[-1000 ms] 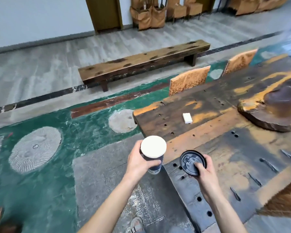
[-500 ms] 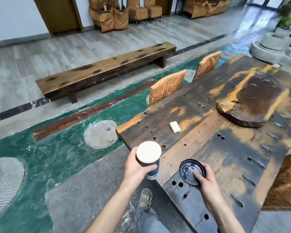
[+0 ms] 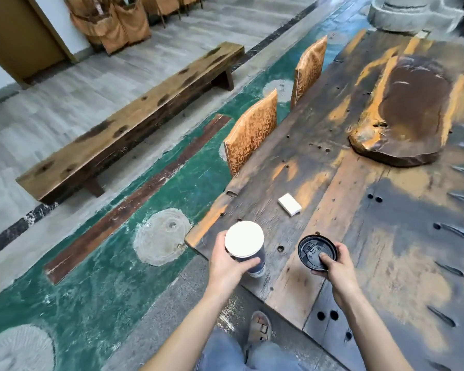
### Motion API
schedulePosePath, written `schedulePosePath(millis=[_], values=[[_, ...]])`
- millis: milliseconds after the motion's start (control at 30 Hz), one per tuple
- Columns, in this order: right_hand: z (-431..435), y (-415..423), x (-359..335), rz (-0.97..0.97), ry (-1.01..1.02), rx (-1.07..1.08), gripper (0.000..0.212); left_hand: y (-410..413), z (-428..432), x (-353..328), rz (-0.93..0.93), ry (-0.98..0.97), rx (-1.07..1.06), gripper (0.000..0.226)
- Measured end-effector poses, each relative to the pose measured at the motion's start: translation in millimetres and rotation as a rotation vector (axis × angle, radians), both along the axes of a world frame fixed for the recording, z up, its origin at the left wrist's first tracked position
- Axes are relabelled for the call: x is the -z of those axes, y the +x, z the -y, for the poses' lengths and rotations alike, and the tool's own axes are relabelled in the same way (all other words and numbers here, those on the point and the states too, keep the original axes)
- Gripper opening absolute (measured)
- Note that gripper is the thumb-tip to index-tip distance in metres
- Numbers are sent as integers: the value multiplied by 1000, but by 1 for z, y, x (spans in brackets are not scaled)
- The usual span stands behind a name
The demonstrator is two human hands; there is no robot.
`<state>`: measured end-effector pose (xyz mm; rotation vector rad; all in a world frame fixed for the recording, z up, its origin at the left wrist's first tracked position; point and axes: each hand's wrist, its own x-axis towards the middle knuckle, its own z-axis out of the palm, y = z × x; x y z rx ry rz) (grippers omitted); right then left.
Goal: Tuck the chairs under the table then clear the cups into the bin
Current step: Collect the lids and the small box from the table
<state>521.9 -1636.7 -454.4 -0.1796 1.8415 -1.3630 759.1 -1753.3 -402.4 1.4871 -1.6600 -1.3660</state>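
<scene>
Gripping dark paper cup (image 3: 248, 247), seemingly empty, black lid (image 3: 317, 252) apart

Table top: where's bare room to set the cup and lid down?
Bare: planks between white box and wooden slab, and the table right of the lid. Crowded: near corner, with left hand, cup, right hand.

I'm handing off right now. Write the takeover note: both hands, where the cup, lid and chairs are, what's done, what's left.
Left hand: gripping the open paper cup over the table's near corner.
Right hand: holding the black lid, off the cup.
Chairs: two patterned chair backs stand tight against the table's far edge, so they look tucked.
Small white box lies on the table.
Left: carry cup and lid to the bin; no bin is in view.
</scene>
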Motion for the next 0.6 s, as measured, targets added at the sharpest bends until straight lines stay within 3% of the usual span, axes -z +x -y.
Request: schedulePosePath(millis=[300,600], values=[[50,6,30,-109,190,207,23,-30,100,31,-1,22,224,81],[112,16,93,-209,516,80,36,-58,209,72,94,-13,417,82]])
